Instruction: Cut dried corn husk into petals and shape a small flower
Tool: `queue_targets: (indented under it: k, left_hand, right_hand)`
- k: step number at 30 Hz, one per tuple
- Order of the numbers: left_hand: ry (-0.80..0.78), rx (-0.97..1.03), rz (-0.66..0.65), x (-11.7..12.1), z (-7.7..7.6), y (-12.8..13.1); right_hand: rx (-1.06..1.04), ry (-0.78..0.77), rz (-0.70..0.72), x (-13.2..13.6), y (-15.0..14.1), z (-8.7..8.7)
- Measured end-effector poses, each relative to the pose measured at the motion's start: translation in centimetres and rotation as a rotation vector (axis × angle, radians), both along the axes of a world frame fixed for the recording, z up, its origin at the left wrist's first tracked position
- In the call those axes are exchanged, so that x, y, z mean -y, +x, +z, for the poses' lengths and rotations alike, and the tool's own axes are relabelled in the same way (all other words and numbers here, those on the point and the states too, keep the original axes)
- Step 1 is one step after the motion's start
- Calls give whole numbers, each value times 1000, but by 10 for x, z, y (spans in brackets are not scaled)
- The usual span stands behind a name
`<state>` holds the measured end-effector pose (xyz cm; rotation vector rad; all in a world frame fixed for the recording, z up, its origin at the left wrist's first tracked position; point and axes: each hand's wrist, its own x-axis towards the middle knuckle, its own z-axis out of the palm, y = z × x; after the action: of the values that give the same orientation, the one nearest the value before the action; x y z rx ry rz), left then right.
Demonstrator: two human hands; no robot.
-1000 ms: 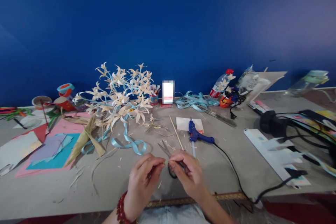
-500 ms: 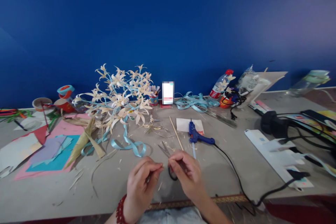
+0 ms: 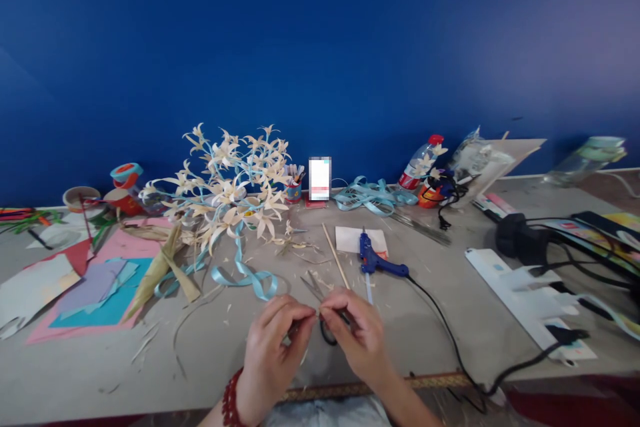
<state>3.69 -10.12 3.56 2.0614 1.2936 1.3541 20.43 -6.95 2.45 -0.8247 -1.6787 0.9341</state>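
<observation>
My left hand [image 3: 277,347], with a red bead bracelet [image 3: 231,400] at the wrist, is pinched at thumb and fingertips. Facing it, my right hand [image 3: 356,337] pinches too, and the two sets of fingertips almost meet above the table. Whatever lies between them is too small to make out. Scissors [image 3: 313,287] lie on the table just beyond and under my right hand, blades pointing away, handles partly hidden. A thin wooden stick [image 3: 336,257] rests past them. To the right is a blue glue gun [image 3: 379,260] on a white card [image 3: 350,239].
Cream flowers on blue stems [image 3: 235,180] spread at the back left, trailing blue ribbon [image 3: 250,273]. Dry husks [image 3: 155,273] and coloured paper [image 3: 90,313] lie left. A power strip [image 3: 530,307] with cables sits right; the glue gun's cord [image 3: 445,320] runs towards it. More ribbon [image 3: 370,195] lies behind.
My left hand has moved slightly right, so its fingertips are closer to those of my right hand. Both hands keep their pinch.
</observation>
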Motion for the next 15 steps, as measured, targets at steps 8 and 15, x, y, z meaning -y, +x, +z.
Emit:
queue_targets:
  k: [8, 15]
  left_hand:
    - [1, -52, -16, 2, -4, -5]
    - [15, -65, -9, 3, -4, -8]
  right_hand:
    - [27, -12, -11, 3, 1, -9]
    - [46, -59, -8, 2, 3, -6]
